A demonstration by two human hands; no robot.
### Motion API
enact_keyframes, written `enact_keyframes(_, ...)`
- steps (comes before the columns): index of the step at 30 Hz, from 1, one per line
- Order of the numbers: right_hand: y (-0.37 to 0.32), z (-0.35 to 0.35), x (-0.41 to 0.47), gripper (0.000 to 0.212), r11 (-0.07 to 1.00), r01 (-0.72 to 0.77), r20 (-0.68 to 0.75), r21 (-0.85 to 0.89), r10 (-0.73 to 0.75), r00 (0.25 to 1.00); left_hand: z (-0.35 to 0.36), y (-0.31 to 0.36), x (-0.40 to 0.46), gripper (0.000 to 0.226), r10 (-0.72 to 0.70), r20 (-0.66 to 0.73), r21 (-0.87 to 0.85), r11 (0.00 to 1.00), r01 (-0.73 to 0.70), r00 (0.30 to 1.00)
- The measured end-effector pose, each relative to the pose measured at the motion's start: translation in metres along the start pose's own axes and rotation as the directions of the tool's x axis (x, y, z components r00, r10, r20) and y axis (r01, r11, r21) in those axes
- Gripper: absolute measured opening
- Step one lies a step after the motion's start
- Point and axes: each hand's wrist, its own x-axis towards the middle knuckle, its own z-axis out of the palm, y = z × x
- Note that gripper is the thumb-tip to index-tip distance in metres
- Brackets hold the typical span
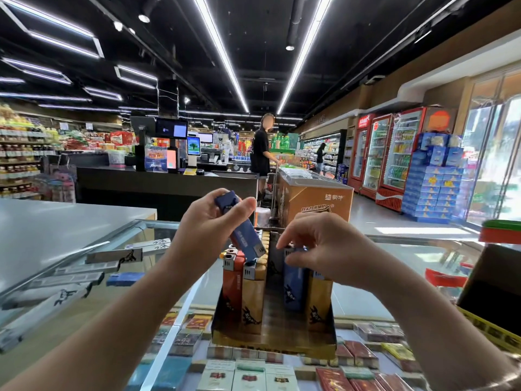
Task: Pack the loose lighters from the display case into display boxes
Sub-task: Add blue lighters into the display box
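Glass display case (pixel 394 258), open display box (pixel 270 338) standing on it, perhaps flattened cartons (pixel 112 256) at left

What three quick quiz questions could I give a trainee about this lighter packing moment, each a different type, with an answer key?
1. True or false: the left hand holds a blue lighter tilted above the display box.
2. Multiple choice: the right hand has its fingers on top of which lighter standing in the box? A) an orange one B) a blue one C) a green one
3. Fill in: the box stands on a glass ____ with cigarette packs under it.

Key: 1 true; 2 B; 3 display case.
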Motion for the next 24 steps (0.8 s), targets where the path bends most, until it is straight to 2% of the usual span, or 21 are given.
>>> enact_keyframes(7,0.0048,-0.0010,0.0007,0.026,0.998,-0.056,0.117,-0.033,0.060,0.991,-0.0013,-0.0009,0.0010,0.025,0.004,0.013,0.003,1.000,-0.004,1.000)
enact_keyframes(12,0.0037,0.0004,0.0016,0.027,0.997,-0.075,0.123,-0.029,0.078,0.989,-0.0039,-0.0024,0.0026,0.033,-0.016,-0.045,0.021,1.000,0.017,0.999)
enact_keyframes(17,0.0039,0.0022,0.0017,0.025,0.993,-0.106,0.117,-0.053,0.111,0.987,-0.0065,-0.0043,0.0035,0.037,-0.090,-0.065,-0.062,0.994,0.086,0.994)
enact_keyframes(24,0.0038,0.0006,0.0017,0.026,0.987,-0.137,0.115,-0.079,0.146,0.983,-0.0073,-0.0074,0.0057,0.030,-0.183,0.086,-0.236,0.951,0.198,0.979)
